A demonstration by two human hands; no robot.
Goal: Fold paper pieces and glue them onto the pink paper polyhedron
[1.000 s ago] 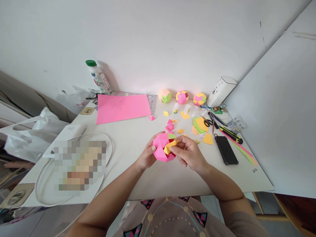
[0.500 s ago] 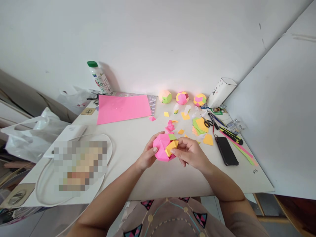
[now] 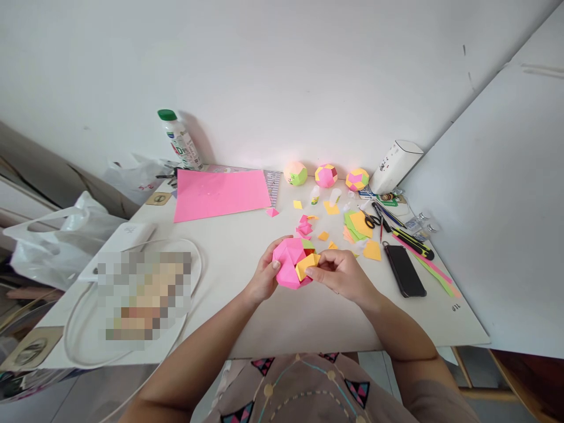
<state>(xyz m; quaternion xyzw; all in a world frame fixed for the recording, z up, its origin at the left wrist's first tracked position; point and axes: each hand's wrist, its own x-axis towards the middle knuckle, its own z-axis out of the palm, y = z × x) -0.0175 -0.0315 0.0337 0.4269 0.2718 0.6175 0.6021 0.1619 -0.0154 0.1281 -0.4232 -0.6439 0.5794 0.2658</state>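
Note:
A pink many-sided paper ball (image 3: 287,264) with a green patch near its top is gripped from the left by my left hand (image 3: 265,271), thumb on its front face. Its right side has an opening with a dark inside. My right hand (image 3: 341,273) pinches a folded orange paper piece (image 3: 307,267) between thumb and fingers at that opening. The piece overlaps the ball's edge; whether it is attached there I cannot tell. Just beyond the ball lie folded pink paper pieces (image 3: 304,225) and small orange paper pieces (image 3: 323,236).
Three finished-looking paper balls (image 3: 326,175) stand along the wall. A pink sheet (image 3: 222,194) lies back left beside a green-capped bottle (image 3: 183,141). To the right are scissors (image 3: 372,220), sticky-note sheets (image 3: 356,225), a yellow-black cutter (image 3: 412,242) and a black phone (image 3: 404,270).
The orange piece has shifted slightly right and its tilt has changed. My right hand's lower fingers have curled in. The ball and my left hand stay nearly in place.

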